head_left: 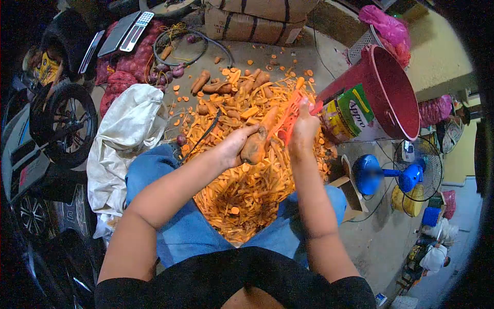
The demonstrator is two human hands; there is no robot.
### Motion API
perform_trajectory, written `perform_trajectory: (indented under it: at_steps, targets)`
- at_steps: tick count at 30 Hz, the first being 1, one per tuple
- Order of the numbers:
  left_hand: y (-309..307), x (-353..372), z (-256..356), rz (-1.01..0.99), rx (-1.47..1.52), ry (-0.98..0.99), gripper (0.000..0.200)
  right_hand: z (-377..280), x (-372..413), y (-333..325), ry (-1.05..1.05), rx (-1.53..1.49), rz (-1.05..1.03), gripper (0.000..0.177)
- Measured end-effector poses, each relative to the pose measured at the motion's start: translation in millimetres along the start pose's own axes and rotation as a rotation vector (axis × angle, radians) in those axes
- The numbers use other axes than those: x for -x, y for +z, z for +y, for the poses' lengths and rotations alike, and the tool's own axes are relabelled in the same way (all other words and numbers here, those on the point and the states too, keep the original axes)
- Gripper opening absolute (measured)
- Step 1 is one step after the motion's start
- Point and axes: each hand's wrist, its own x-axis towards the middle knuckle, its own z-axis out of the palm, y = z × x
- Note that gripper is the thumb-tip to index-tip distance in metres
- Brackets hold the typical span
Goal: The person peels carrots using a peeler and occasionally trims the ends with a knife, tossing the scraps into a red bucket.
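Clasped a carrot (256, 146) above the pile of strips (231, 180), with the left hand (237, 147) curled around its thick lower end. Gripped an orange-red peeler (292, 110) with the fingers of the right hand (304, 126) wrapped about it, just beside the carrot's narrower part. Could not make out blade contact. Viewed between a white sack (126, 144) at left and a red bucket (360, 87) at right.

Digital scale with keypad (135, 33) atop red mesh sacks of onions (133, 62), white woven sack (123, 149) near spoked vehicle wheel (66, 123), strapped cardboard boxes (252, 26), looped black hose (205, 37), blue fan (410, 177) with wire guard.
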Motion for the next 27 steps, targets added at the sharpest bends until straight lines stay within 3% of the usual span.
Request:
perform_trajectory:
  at_steps: [5,7,9,11,13,15,16,18,19,21,23,25,27]
  targets:
    - [-0.7,-5.0,-2.1,0.021,0.031,-0.002,0.034,-6.7,41.1,18.5,-0.201,0.260,-0.169,0.024]
    - [6.7,-4.0,-6.3,0.015,0.034,0.048,0.035,3.2,43.2,18.4,-0.516,0.382,-0.161,0.025]
    - [11.7,0.7,-7.7,0.008,0.038,0.095,0.036,5.5,34.4,9.7,-0.501,0.512,-0.140,0.023]
    - [12.4,6.2,-5.0,-0.025,-0.341,0.069,0.034,3.6,15.1,5.8,-0.564,0.644,0.064,0.022]
    - [9.5,13.3,-14.4,-0.019,-0.407,-0.105,0.031,-7.7,-30.3,-19.2,-0.483,0.500,0.233,0.026]
    - [24.3,30.2,-18.0,-0.068,-0.577,0.084,0.029,1.8,-77.1,-62.5,-0.564,0.663,0.519,0.020]
    - [21.8,28.8,-18.0,-0.070,-0.582,0.080,0.029,0.1,-76.8,-65.4,-0.562,0.663,0.525,0.020]
    - [12.6,18.1,-16.0,-0.108,-0.330,0.022,0.033,-6.7,-77.1,-67.4,-0.417,0.438,0.453,0.019]
    - [6.0,12.4,-14.1,-0.108,-0.328,0.025,0.033,-11.5,-67.6,-57.9,-0.419,0.438,0.450,0.019]
    - [-6.3,4.0,-9.9,-0.041,-0.269,-0.136,0.035,-11.6,-37.0,-30.1,-0.500,0.474,0.210,0.021]
    - [6.6,9.7,-4.0,0.042,-0.196,-0.127,0.029,-11.0,-0.5,-5.6,-0.537,0.455,0.078,0.017]
    - [3.6,4.2,-4.2,0.004,-0.145,-0.030,0.030,-3.0,21.4,7.1,-0.373,0.399,-0.070,0.017]
    - [8.1,9.5,-4.1,-0.025,-0.137,-0.002,0.031,0.1,25.2,10.9,-0.339,0.446,-0.051,0.017]
